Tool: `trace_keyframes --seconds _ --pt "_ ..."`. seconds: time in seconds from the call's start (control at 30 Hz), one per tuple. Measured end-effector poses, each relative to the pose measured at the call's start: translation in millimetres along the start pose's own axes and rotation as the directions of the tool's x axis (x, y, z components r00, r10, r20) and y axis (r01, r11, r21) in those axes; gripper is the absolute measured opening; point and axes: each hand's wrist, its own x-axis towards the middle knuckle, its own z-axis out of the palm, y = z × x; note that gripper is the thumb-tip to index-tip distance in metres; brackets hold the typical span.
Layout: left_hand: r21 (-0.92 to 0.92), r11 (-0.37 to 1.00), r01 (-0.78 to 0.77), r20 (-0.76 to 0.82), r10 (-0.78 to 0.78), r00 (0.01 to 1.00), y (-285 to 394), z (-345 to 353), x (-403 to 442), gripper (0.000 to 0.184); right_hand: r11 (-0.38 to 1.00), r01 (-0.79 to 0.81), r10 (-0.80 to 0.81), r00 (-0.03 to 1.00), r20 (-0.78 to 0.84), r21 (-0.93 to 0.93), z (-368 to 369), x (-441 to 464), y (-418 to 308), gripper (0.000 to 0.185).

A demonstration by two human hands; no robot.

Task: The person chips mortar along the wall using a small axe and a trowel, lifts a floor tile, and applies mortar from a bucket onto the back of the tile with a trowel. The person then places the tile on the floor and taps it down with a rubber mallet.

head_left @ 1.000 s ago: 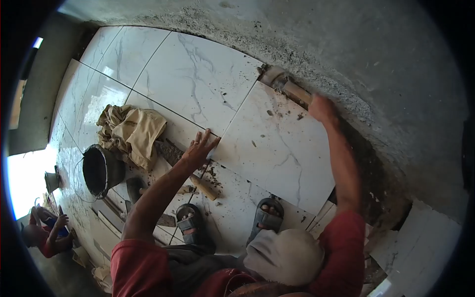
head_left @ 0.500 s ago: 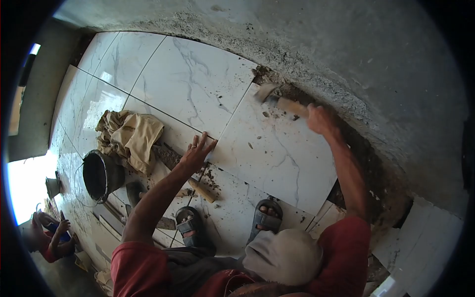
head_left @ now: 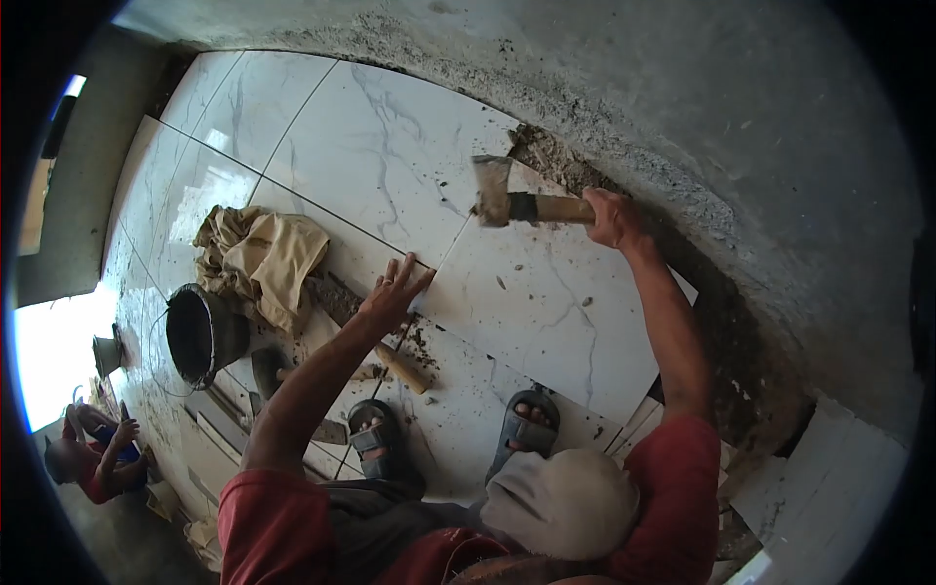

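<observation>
My right hand (head_left: 614,219) is closed around the wooden handle of a hatchet (head_left: 494,192), which has a broad, dusty metal head and a dark band near it. The head hangs over the white marbled tile (head_left: 546,302), close to the gap of rubble (head_left: 556,161) along the wall. My left hand (head_left: 390,295) rests with fingers spread at the tile's near-left corner, by the joint between tiles. Just below that hand lies a tool with a wooden handle (head_left: 402,369), its other end partly hidden by my forearm.
A crumpled tan cloth (head_left: 273,258) and a black bucket (head_left: 203,336) sit to the left. A mallet (head_left: 268,372) lies near my left arm. The rough grey wall (head_left: 721,107) borders the right side. Another person (head_left: 97,458) crouches at the far left beside a smaller bucket (head_left: 107,353).
The hatchet has swung back from the rubble edge, its head now over the tile and toward the left. Loose bits on the tile have shifted. My left hand stays on the tile corner.
</observation>
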Motion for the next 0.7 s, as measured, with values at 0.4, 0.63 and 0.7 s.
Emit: trace_keyframes --seconds 0.4,0.63,0.7 --pt "0.027 0.999 -0.030 -0.052 0.031 0.998 -6.6 7.7 4.2 0.104 0.883 0.469 -0.467 0.873 -0.140 -0.019 3.8 -54.7 -0.6 0.015" --pt "0.025 1.000 -0.016 -0.038 0.017 0.999 -1.8 5.4 1.2 0.102 0.930 -0.367 0.368 0.928 0.058 -0.027 -25.4 -81.4 -0.4 0.019" --pt "0.039 0.999 0.004 -0.004 -0.003 1.000 -0.7 5.4 0.6 0.102 0.999 0.012 -0.013 1.000 0.020 0.036 -30.3 -79.3 -30.0 0.020"
